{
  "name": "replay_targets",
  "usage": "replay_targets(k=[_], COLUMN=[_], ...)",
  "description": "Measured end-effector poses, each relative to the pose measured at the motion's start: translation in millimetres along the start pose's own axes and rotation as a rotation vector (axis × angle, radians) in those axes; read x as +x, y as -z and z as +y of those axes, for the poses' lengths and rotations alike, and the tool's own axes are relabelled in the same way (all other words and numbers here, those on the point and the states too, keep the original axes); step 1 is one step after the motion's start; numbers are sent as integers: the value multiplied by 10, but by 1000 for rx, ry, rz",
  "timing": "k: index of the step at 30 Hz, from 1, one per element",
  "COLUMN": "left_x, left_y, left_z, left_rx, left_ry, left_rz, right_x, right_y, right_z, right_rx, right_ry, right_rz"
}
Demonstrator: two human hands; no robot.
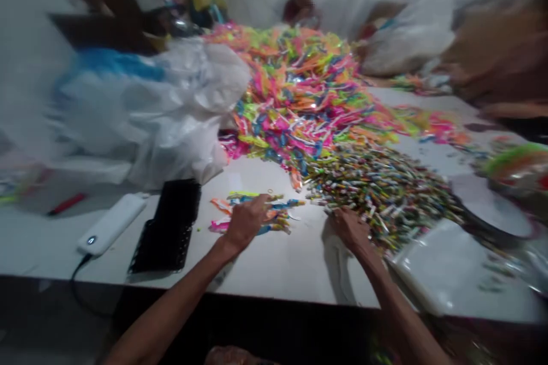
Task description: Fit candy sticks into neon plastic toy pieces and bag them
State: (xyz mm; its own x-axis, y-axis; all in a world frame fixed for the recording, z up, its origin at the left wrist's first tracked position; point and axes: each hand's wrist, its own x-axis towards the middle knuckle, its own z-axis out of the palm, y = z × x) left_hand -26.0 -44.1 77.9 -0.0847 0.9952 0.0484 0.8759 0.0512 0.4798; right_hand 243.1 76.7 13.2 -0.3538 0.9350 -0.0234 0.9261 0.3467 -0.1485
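Observation:
My left hand (245, 221) rests on a small cluster of bright wrapped pieces (261, 214) on the white table (278, 262), fingers curled over them. My right hand (350, 228) reaches into the near edge of a heap of small dark multicoloured pieces (385, 188), fingers bent down among them; what they grip is hidden. Behind lies a big pile of neon pink, orange, yellow and blue wrapped pieces (303, 91). The picture is blurred by motion.
A black tray-like object (169, 225) and a white power bank (111, 223) with cable lie at the left, near a red pen (66, 203). White plastic bags (162, 102) stand behind them. Clear plastic packets (445, 268) lie at the right. A person (303, 0) sits beyond the pile.

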Motion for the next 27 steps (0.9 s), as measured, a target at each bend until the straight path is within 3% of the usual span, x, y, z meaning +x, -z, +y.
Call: replay_targets(k=[2, 4, 6, 9, 12, 16, 27], left_x=[8, 0, -33, -74, -58, -54, -91], left_y=[-27, -81, -136, -211, -282, -301, -201], left_z=[108, 176, 196, 158, 120, 156, 222], left_rx=[-203, -455, -649, -849, -989, -1019, -925], left_ry=[182, 254, 242, 137, 65, 78, 2], left_rz=[-104, -246, -382, -508, -599, -699, -757], right_x=[54, 26, -92, -321, -466, -527, -572], right_y=[-59, -19, 119, 373, 522, 560, 459], right_z=[65, -12, -197, -565, -854, -946, -833], right_rx=[-18, 87, 380, 1016, 1301, 1438, 1490], right_ry=[47, 34, -6, 27, 27, 9, 3], right_rz=[12, 34, -4, -272, -364, -385, -391])
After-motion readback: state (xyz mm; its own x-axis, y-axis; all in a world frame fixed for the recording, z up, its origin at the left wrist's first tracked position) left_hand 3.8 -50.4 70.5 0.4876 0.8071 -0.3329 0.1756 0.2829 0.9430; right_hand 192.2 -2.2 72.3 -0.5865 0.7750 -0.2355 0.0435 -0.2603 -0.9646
